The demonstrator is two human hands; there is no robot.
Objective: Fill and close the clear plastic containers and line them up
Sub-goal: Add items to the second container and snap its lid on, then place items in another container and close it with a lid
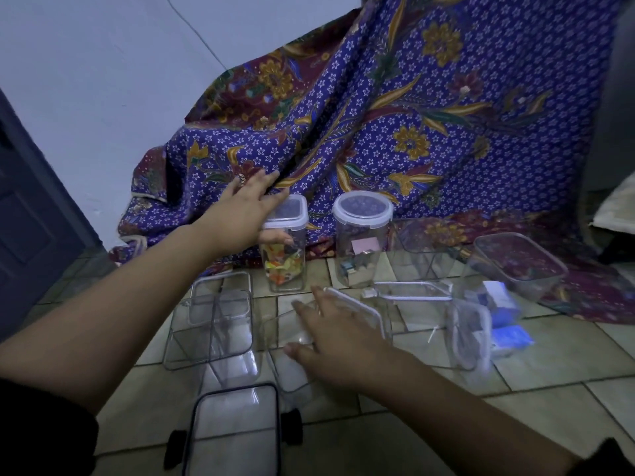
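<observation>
Head view — left hand [240,214] touches lidded container [287,266], right hand [338,338] spread.

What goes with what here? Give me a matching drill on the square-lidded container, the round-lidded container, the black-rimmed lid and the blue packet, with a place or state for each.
1. square-lidded container
2. round-lidded container
3. black-rimmed lid
4. blue packet

A. flat on the tiles, nearest the camera
B. holds a pink slip
C. rightmost of the four, on the tiles
D. holds colourful pieces

Pairs: 1-D, 2-B, 3-A, 4-C.
</observation>
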